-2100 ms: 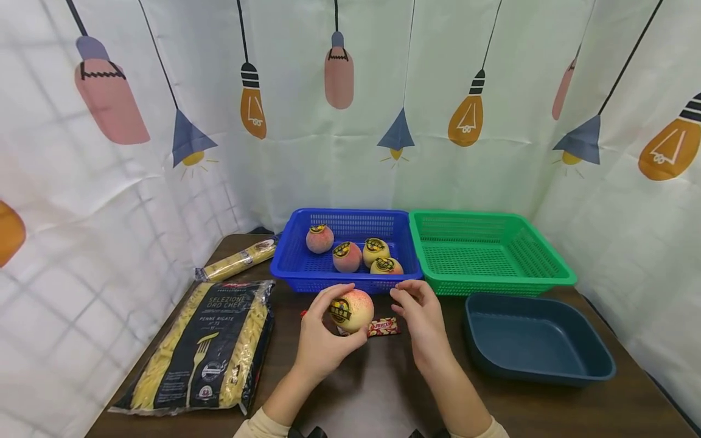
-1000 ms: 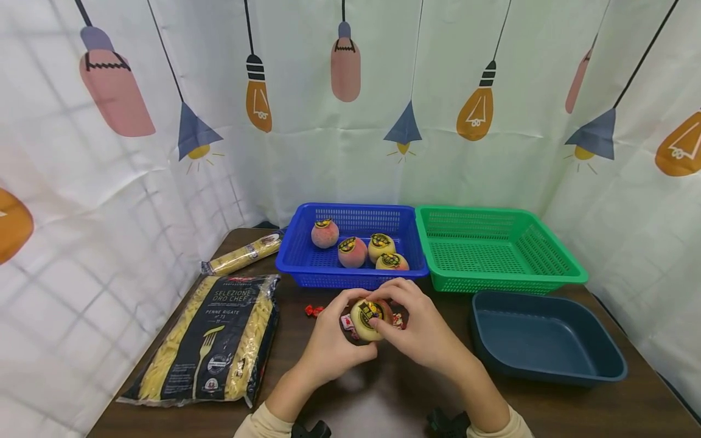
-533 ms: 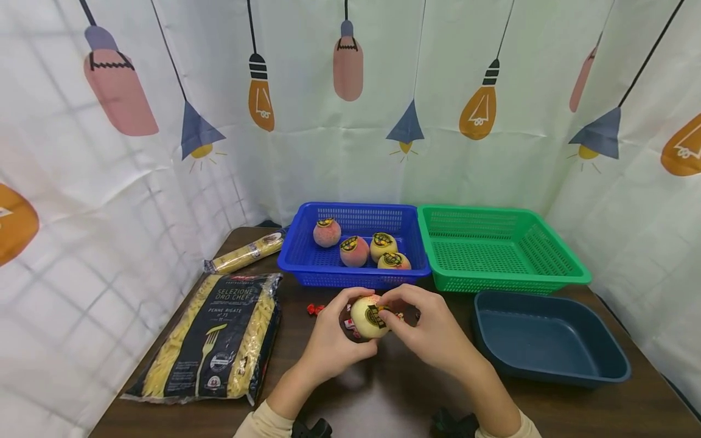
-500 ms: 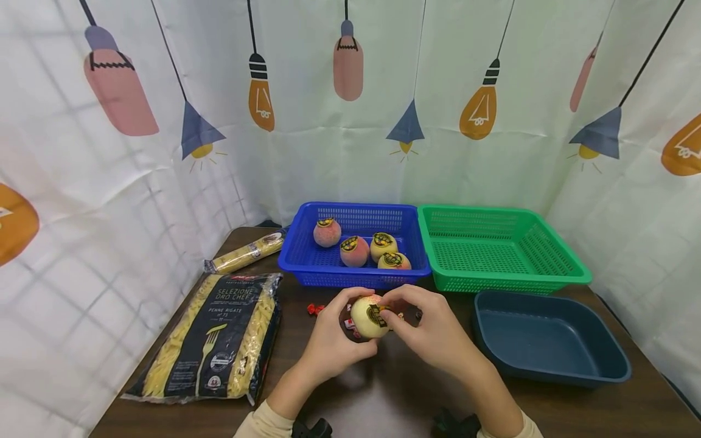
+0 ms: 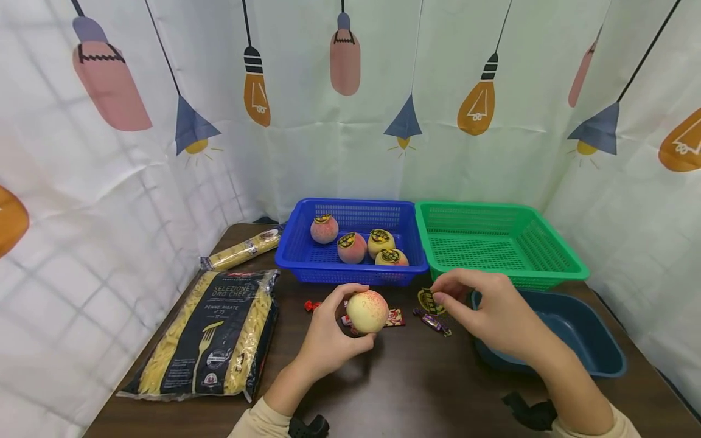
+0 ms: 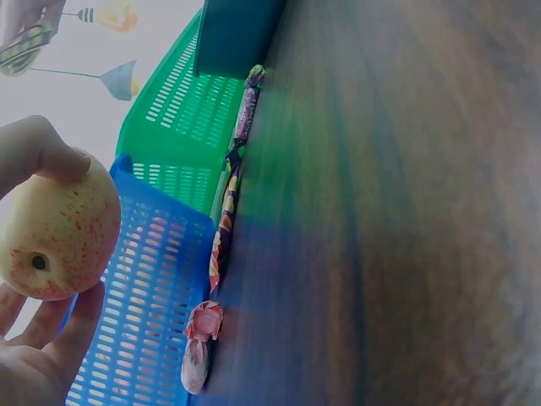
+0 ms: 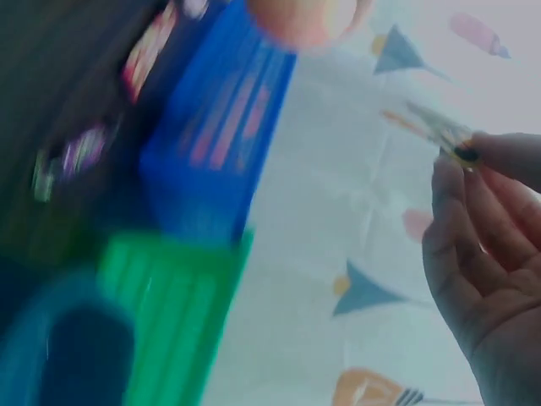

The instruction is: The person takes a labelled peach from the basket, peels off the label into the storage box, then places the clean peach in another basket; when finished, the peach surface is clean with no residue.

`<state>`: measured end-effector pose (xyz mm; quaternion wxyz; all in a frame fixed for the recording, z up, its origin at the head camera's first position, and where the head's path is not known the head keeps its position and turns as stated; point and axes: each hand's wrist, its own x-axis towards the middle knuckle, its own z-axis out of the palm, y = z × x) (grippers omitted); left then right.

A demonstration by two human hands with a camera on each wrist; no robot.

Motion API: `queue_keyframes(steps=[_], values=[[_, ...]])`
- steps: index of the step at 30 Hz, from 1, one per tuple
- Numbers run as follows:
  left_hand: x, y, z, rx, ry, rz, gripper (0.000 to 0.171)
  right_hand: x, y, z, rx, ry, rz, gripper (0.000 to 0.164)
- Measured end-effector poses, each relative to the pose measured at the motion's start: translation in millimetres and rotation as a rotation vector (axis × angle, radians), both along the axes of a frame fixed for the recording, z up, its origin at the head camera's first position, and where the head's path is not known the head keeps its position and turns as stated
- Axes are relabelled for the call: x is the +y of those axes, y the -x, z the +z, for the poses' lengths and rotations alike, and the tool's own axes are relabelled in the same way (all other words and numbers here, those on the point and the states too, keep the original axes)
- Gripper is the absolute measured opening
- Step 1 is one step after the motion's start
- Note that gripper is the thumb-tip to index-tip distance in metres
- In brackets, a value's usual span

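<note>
My left hand (image 5: 335,336) grips a pale yellow peach (image 5: 367,312) with a red-speckled top, held above the table. In the left wrist view the thumb is on one side of this peach (image 6: 63,228) and the fingers on the other; its surface there is bare. To the right, my right hand (image 5: 490,310) pinches a black and gold sticker (image 5: 429,301) between thumb and fingertips. Blurred in the right wrist view, the sticker (image 7: 444,135) stands edge-on in the pinch. Several peaches (image 5: 352,247) with such stickers lie in the blue basket (image 5: 350,275).
Wrapped candies (image 5: 432,322) lie on the table (image 5: 394,389) below the hands. A green basket (image 5: 509,210) adjoins the blue one; a dark blue tub (image 5: 580,331) sits partly behind the right hand. At left are a penne bag (image 5: 205,334) and a long pasta pack (image 5: 243,249).
The right hand has come away from the peach and moved right, carrying the sticker off it. The left hand keeps holding the peach, now without a visible sticker.
</note>
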<state>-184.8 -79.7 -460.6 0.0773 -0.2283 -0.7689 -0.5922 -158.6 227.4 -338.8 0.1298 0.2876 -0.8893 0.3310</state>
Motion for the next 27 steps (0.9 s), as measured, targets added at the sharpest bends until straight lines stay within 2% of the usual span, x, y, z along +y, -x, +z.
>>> queue_keyframes(steps=[4,7,13,18,27], values=[[0.0,-0.1,-1.1,-0.004,0.002,0.007,0.087,33.8,8.0,11.1,-0.055,-0.097,-0.005,0.014],[0.5,0.5,-1.4,-0.001,0.006,0.013,0.086,56.4,15.0,15.3,-0.144,-0.148,0.02,0.012],[-1.7,4.0,-0.2,0.018,0.015,0.046,0.088,95.6,35.8,14.1,-0.458,-0.145,0.123,0.001],[-3.4,5.5,-0.2,0.011,0.022,0.052,0.088,119.5,51.4,0.2,-0.627,-0.123,0.194,0.008],[-2.4,2.6,-1.9,-0.008,0.029,0.055,0.087,127.7,64.0,-38.4,-0.758,-0.232,0.249,0.011]])
